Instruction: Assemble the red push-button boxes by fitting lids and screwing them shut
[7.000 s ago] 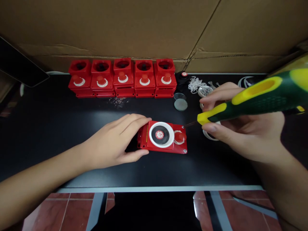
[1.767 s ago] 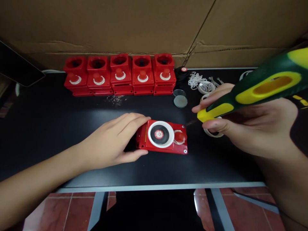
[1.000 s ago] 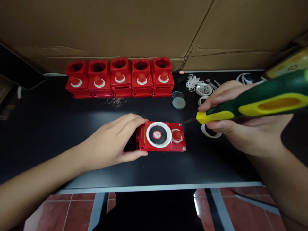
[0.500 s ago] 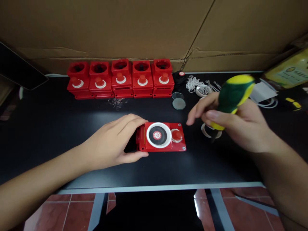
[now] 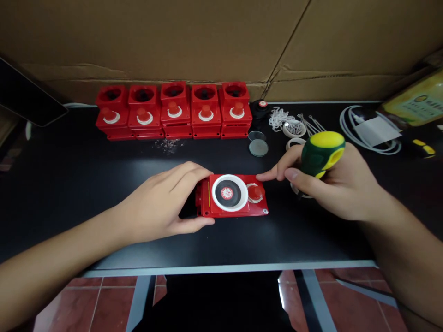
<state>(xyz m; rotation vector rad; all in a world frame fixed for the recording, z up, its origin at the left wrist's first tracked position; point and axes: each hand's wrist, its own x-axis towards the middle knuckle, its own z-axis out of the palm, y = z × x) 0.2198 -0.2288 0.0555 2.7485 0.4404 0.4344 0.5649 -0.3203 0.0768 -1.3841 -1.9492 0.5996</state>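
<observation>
In the middle of the black table lies a red box-shaped unit (image 5: 238,210) with a white ring (image 5: 244,200) around a black disc (image 5: 221,188). A round red button (image 5: 256,192) sits at its right end. My left hand (image 5: 169,203) grips the unit's left end, thumb along the near side and fingers on the far side. My right hand (image 5: 332,184) holds a green and yellow screwdriver (image 5: 321,152), its shaft pointing down. The right index fingertip is at the unit's far right corner, covering the screw there. A white ring on the table is partly hidden behind the right hand.
Several similar red units (image 5: 176,110) stand in a row at the back. To their right are clear discs (image 5: 258,148), a white cup of screws (image 5: 294,128), white strips (image 5: 278,118) and a coiled cable (image 5: 349,124). A yellow-labelled bottle (image 5: 415,101) is at the far right.
My right hand has moved left with the screwdriver, and its index fingertip has come to the unit's far right corner. My left hand keeps its hold on the unit.
</observation>
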